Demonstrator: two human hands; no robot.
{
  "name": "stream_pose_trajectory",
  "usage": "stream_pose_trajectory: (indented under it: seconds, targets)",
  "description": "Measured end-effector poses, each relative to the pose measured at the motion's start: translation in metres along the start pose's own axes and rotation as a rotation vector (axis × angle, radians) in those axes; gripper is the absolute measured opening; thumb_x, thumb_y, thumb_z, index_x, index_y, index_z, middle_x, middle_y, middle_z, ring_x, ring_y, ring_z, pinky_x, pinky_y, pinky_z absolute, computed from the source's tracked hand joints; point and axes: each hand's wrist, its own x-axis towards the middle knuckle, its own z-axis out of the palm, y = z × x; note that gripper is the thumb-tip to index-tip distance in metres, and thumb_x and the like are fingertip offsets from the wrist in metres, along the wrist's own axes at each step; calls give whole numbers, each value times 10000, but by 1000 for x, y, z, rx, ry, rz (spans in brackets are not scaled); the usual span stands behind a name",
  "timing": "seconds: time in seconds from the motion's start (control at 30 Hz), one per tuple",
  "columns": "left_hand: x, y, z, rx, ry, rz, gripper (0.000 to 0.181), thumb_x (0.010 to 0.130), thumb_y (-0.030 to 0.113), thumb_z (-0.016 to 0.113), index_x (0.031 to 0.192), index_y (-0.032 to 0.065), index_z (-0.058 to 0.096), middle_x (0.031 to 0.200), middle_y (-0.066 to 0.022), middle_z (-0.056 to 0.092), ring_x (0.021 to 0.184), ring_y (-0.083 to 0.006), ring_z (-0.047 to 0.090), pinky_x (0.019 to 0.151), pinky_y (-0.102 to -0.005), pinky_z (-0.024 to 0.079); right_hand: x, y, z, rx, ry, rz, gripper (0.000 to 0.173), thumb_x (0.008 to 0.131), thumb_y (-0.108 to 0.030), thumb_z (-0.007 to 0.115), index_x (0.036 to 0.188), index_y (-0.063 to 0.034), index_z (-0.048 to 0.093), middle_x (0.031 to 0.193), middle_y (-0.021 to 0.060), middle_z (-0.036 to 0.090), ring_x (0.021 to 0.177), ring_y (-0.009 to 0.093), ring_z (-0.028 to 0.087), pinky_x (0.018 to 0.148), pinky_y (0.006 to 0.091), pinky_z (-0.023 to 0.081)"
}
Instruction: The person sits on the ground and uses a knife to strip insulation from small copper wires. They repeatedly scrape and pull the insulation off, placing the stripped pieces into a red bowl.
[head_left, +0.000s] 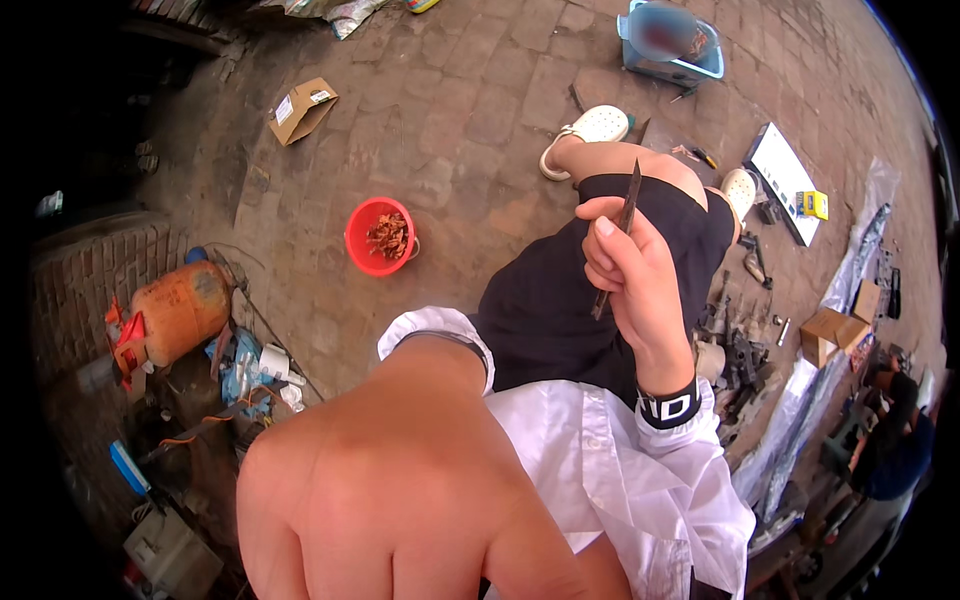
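My right hand (637, 259) grips a slim, dark metal strip (634, 195) between thumb and fingers. The strip tapers to a point at its upper end, and its lower end sticks out below my fist. This hand is above my dark shorts (555, 285). Very close to the camera, the back of my left hand (390, 487) fills the lower middle of the view. Its fingertips lie beyond the bottom edge, so what they touch is hidden. A red bucket (351, 244) holding copper-coloured scraps (388, 236) stands on the brick paving to my left.
A cardboard box (300, 109) and a blue bin (667, 71) lie ahead. Left are an orange gas cylinder (184, 311) and clutter. On the right sit a white box (780, 180), metal parts (742, 352), an open carton (832, 334) and another person (904, 450).
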Motion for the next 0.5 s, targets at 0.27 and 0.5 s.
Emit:
stream_pose_trajectory:
  seconds: [0.27, 0.5]
  targets:
    - [7, -10, 13, 250, 94, 35, 342, 740, -84, 458, 474, 100, 348, 539, -10, 373, 503, -118, 430, 715, -373, 590, 0, 4, 5, 29, -3, -5, 200, 950, -150, 529, 1082, 0, 545, 665, -56, 360, 555, 21, 289, 473, 192, 231]
    - [-26, 3, -54, 502, 127, -139, 245, 800, 151, 564, 570, 82, 514, 531, 3, 483, 508, -89, 445, 691, -295, 427, -13, -3, 10, -111, 46, -152, 244, 1000, -208, 438, 1062, 4, 542, 679, -28, 428, 559, 29, 318, 483, 188, 260]
